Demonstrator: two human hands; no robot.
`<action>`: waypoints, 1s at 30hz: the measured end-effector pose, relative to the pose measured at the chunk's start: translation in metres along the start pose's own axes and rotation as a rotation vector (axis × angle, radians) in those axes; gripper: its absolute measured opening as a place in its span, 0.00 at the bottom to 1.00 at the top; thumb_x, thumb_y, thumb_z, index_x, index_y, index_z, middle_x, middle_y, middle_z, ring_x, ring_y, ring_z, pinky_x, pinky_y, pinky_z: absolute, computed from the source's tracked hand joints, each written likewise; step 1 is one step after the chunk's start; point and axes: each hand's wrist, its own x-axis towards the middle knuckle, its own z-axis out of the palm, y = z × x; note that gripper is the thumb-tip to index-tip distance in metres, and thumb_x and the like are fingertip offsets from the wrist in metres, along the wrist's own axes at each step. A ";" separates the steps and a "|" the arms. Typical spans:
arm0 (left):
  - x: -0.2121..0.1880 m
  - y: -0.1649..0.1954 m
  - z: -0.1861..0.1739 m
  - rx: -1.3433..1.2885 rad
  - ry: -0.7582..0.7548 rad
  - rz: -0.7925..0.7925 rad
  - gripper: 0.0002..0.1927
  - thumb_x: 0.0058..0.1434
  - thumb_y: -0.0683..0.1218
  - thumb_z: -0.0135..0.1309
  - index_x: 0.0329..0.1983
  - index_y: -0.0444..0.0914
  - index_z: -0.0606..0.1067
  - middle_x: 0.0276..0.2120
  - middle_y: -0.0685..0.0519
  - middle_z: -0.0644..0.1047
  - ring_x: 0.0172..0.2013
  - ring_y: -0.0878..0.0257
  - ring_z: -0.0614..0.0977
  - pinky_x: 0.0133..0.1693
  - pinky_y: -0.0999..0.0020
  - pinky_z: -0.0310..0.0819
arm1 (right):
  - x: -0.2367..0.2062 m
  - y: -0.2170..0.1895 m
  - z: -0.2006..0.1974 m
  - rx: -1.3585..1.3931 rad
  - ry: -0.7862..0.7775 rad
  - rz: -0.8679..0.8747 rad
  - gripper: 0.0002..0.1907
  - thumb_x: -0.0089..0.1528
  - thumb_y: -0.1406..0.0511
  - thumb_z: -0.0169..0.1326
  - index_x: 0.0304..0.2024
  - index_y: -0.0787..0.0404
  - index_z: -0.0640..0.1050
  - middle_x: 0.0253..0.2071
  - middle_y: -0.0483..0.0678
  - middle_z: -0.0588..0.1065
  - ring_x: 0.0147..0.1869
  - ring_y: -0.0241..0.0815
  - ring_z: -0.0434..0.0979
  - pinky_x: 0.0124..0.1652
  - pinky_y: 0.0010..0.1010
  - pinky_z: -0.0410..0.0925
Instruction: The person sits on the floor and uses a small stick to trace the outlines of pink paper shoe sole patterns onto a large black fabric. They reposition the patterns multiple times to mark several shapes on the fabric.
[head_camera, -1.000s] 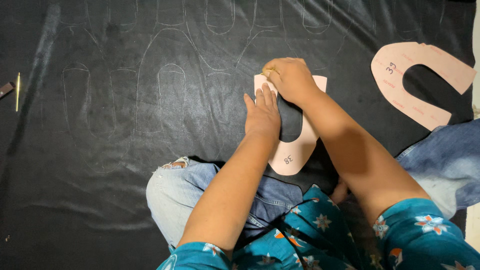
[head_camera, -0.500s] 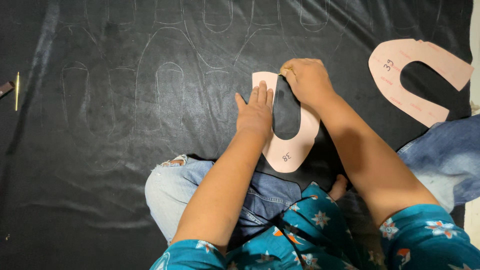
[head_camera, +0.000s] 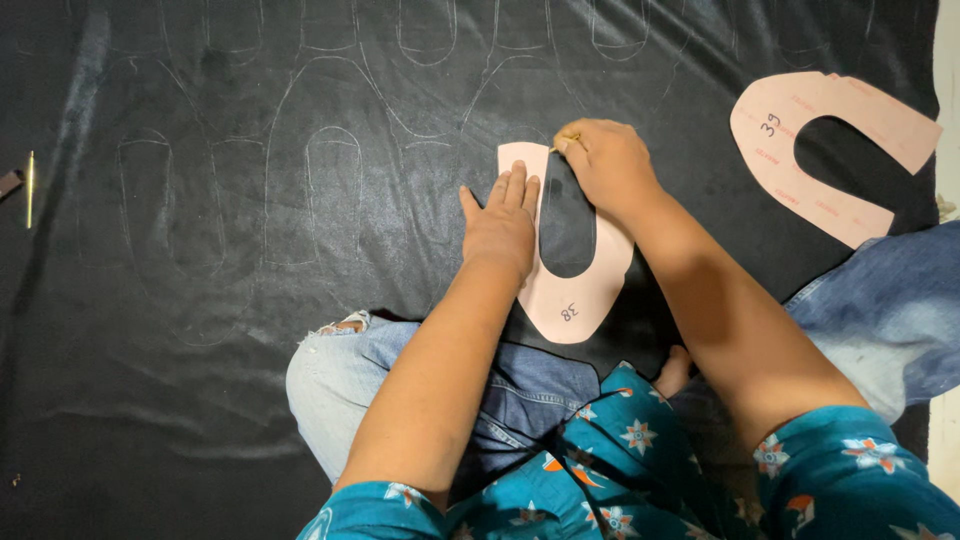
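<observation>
Black sheet (head_camera: 250, 330) of smooth, faintly shiny material spread flat, covered in thin pale traced outlines (head_camera: 330, 195) shaped like long rounded loops. Pink card pattern (head_camera: 570, 290), U-shaped with a rounded base and a long oval slot in the middle, lying flat on the sheet just beyond a knee in faded, torn blue jeans (head_camera: 350, 380). Left hand (head_camera: 500, 225) laid palm down on the left arm of the pattern, fingers straight and close together, thumb spread to the side, pressing the card onto the sheet. Right hand (head_camera: 605, 165) curled at the top of the pattern, fingertips pinched on a thin yellowish marking tool (head_camera: 562, 143), its tip at the upper edge of the card; most of the tool hidden by the fingers. Second pink card pattern (head_camera: 800, 170), larger, also U-shaped, well apart at the upper right on the same sheet. Thin yellow stick (head_camera: 30, 188) at the far left edge, beside a small dark object cut off by the frame. Teal sleeves with a flower print at the bottom.
</observation>
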 end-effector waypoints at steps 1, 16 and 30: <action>-0.001 0.000 -0.001 0.001 -0.011 0.001 0.43 0.65 0.43 0.47 0.79 0.46 0.42 0.78 0.55 0.38 0.76 0.62 0.44 0.69 0.35 0.42 | 0.000 0.000 0.000 -0.005 0.022 0.000 0.10 0.67 0.64 0.53 0.41 0.62 0.83 0.41 0.53 0.81 0.47 0.56 0.80 0.47 0.44 0.70; -0.013 0.000 -0.023 -0.020 -0.118 0.003 0.68 0.46 0.48 0.74 0.80 0.47 0.39 0.79 0.56 0.34 0.76 0.62 0.40 0.70 0.35 0.41 | -0.058 -0.018 0.004 0.081 0.001 -0.076 0.08 0.66 0.66 0.53 0.40 0.64 0.82 0.41 0.54 0.81 0.45 0.56 0.80 0.50 0.43 0.70; -0.010 0.001 -0.022 -0.055 -0.130 -0.019 0.67 0.47 0.53 0.74 0.80 0.50 0.40 0.78 0.59 0.34 0.76 0.64 0.41 0.70 0.34 0.39 | -0.089 -0.019 0.007 0.099 -0.069 -0.094 0.09 0.65 0.65 0.53 0.43 0.61 0.82 0.41 0.52 0.81 0.46 0.53 0.79 0.51 0.42 0.68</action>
